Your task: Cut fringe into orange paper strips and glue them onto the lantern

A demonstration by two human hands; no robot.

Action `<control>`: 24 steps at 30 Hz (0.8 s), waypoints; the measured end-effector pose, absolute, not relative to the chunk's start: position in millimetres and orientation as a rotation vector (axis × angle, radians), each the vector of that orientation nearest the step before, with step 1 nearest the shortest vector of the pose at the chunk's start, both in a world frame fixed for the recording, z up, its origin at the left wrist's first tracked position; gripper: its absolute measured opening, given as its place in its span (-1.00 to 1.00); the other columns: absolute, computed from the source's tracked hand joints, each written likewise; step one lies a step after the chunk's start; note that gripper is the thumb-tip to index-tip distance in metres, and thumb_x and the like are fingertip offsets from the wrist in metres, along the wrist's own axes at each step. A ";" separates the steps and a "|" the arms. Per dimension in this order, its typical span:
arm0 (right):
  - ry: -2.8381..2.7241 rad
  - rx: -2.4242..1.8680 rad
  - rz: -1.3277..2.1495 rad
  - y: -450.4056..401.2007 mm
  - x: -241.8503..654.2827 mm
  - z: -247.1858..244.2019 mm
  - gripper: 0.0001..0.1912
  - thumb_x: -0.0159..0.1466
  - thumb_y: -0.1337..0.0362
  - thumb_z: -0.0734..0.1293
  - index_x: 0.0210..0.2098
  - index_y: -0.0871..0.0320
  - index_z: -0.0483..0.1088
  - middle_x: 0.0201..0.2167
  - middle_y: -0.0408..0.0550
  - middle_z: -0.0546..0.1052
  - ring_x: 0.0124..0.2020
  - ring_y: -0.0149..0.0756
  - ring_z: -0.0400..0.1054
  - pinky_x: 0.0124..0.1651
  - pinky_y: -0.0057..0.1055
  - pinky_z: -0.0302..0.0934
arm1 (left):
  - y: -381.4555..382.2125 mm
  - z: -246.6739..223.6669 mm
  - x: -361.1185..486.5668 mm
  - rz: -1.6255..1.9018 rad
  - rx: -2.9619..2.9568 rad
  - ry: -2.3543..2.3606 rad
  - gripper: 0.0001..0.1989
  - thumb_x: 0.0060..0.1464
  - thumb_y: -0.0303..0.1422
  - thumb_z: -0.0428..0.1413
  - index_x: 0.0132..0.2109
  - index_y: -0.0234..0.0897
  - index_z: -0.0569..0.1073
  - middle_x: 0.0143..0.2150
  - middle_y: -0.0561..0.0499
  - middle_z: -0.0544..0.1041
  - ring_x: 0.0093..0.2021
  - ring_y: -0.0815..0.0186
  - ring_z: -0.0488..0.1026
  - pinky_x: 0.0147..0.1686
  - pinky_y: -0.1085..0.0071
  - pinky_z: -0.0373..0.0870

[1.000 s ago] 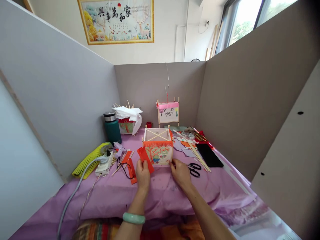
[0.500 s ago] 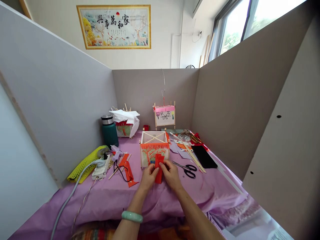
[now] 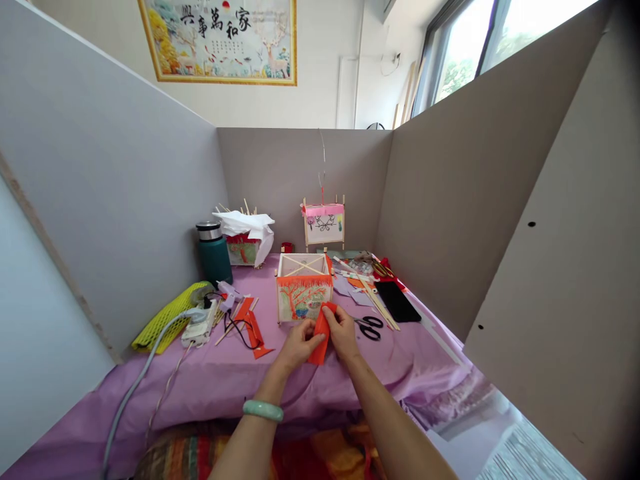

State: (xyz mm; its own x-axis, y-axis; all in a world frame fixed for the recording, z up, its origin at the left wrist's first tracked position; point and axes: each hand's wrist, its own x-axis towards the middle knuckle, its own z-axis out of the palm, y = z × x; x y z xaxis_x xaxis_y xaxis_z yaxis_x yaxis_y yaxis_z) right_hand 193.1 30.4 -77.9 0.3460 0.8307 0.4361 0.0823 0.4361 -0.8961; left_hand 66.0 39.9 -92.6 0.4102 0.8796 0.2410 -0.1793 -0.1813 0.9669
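An orange-red paper strip, folded lengthwise, is held between my two hands over the near part of the table. My left hand pinches its left edge low down. Higher up, my right hand grips the strip's right side with thumb and fingers. Just behind the strip stands a paper lantern on a stick frame, with an orange fringe, a drawn tree and crossed sticks over its top. Black-handled scissors lie right of my right hand, their blades partly hidden by it.
Orange paper scraps, a glue gun and a power strip lie at left, near a green bottle. A black phone and wooden sticks are at right. Another lantern hangs behind.
The strip has gone from upright to tilted, its top leaning right. My right hand has moved up along it. The whole view has shifted slightly.
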 end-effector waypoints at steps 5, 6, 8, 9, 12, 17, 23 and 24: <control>-1.068 -1.033 0.696 31.8 194.2 -80.7 -0.61 0.17 -0.08 0.31 -0.43 0.16 0.38 -0.61 -0.22 0.34 -0.57 -0.41 0.14 -0.52 -0.49 0.07 | 34.5 -84.3 67.1 1.012 1.376 0.651 -0.68 -0.16 -0.17 0.31 -0.38 -0.27 0.40 -0.51 -0.04 0.51 -0.53 0.31 0.43 -0.46 0.39 0.33; -1.055 -1.034 0.715 31.6 194.5 -80.9 -0.60 0.17 -0.09 0.30 -0.42 0.15 0.37 -0.64 -0.25 0.31 -0.60 -0.41 0.11 -0.54 -0.49 0.03 | 34.0 -82.3 66.5 1.029 1.362 0.639 -0.67 -0.15 -0.14 0.30 -0.37 -0.26 0.39 -0.51 -0.04 0.51 -0.54 0.31 0.43 -0.44 0.37 0.35; -1.054 -1.025 0.738 31.0 195.0 -80.8 -0.60 0.19 -0.10 0.27 -0.42 0.13 0.36 -0.68 -0.28 0.26 -0.64 -0.42 0.07 -0.56 -0.48 -0.01 | 34.1 -79.8 65.2 1.088 1.350 0.627 -0.64 -0.13 -0.09 0.28 -0.37 -0.26 0.38 -0.53 -0.02 0.50 -0.55 0.31 0.43 -0.43 0.35 0.37; -1.063 -1.017 0.739 30.6 195.3 -80.6 -0.60 0.20 -0.10 0.27 -0.43 0.13 0.34 -0.69 -0.30 0.24 -0.64 -0.42 0.07 -0.56 -0.48 -0.01 | 34.7 -79.3 64.6 1.121 1.345 0.635 -0.62 -0.13 -0.08 0.28 -0.36 -0.27 0.38 -0.53 -0.01 0.49 -0.56 0.31 0.43 -0.44 0.35 0.37; -1.069 -0.999 0.709 30.0 196.0 -79.4 -0.62 0.20 -0.07 0.28 -0.50 0.11 0.28 -0.69 -0.30 0.23 -0.64 -0.43 0.07 -0.54 -0.48 0.00 | 38.0 -81.0 63.6 1.215 1.313 0.720 -0.59 -0.16 -0.08 0.29 -0.33 -0.29 0.39 -0.49 0.02 0.49 -0.61 0.34 0.40 -0.53 0.39 0.32; -1.058 -0.996 0.687 30.2 196.9 -78.1 -0.65 0.19 -0.05 0.30 -0.48 0.10 0.27 -0.67 -0.30 0.25 -0.62 -0.43 0.10 -0.50 -0.47 0.05 | 43.6 -88.7 63.2 1.276 1.310 0.788 -0.62 -0.15 -0.10 0.28 -0.35 -0.31 0.41 -0.57 0.10 0.41 -0.70 0.45 0.26 -0.64 0.47 0.15; -1.062 -0.978 0.701 31.1 197.0 -78.1 -0.69 0.18 -0.03 0.29 -0.40 0.09 0.29 -0.66 -0.32 0.23 -0.63 -0.41 0.10 -0.51 -0.46 0.05 | 43.7 -89.6 62.5 1.253 1.351 0.801 -0.68 -0.09 -0.14 0.25 -0.32 -0.33 0.46 -0.60 0.10 0.40 -0.69 0.44 0.25 -0.63 0.48 0.14; -1.062 -0.973 0.700 31.4 197.2 -78.4 -0.70 0.18 -0.02 0.29 -0.39 0.09 0.29 -0.66 -0.31 0.23 -0.63 -0.41 0.10 -0.51 -0.46 0.05 | 43.3 -88.3 62.6 1.263 1.329 0.826 -0.68 -0.10 -0.16 0.25 -0.30 -0.33 0.46 -0.61 0.11 0.39 -0.69 0.44 0.25 -0.63 0.49 0.14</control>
State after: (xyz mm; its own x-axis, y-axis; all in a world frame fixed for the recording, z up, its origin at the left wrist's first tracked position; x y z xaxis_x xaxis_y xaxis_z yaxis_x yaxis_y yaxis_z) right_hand 197.2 31.4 -78.4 0.3498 0.8521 0.3892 -0.0218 0.4228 -0.9060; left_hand 62.6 43.3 -88.3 0.1970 0.9554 0.2200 -0.1813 -0.1850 0.9659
